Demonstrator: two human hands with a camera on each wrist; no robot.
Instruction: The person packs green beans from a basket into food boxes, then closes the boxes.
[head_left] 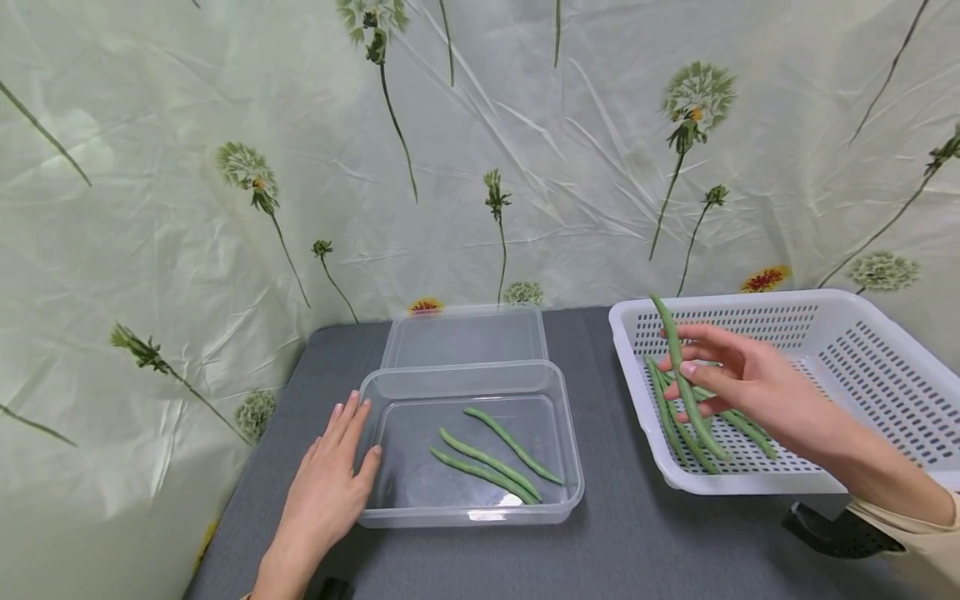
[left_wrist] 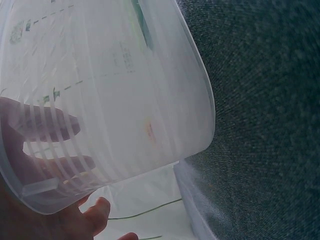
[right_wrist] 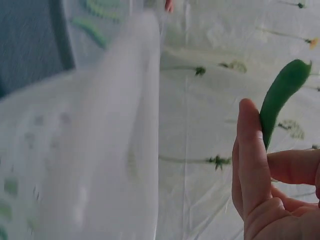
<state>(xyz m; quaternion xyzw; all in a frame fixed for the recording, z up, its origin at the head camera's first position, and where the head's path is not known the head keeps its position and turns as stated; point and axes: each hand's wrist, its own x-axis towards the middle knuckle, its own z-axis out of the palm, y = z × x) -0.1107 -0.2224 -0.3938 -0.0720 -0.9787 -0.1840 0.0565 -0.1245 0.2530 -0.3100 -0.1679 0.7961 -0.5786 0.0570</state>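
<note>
My right hand (head_left: 765, 387) pinches a green bean (head_left: 667, 323) between thumb and fingers, above the left part of a white perforated basket (head_left: 765, 483). Several more green beans (head_left: 663, 412) lie in that basket, partly hidden by the hand. Against the left side of a clear plastic container (head_left: 468, 518) rests my left hand (head_left: 326, 479), its fingers straight. Three green beans (head_left: 491, 462) lie on the container's floor. In the left wrist view some fingers (left_wrist: 50, 122) show through the translucent wall. The held bean stands upright in the right wrist view.
A clear flat lid (head_left: 465, 337) lies behind the container on the grey tabletop (head_left: 600, 533). Behind the table hangs a pale sheet (head_left: 465, 150) printed with dandelions. A dark wrist strap (head_left: 840, 533) sits by the right sleeve.
</note>
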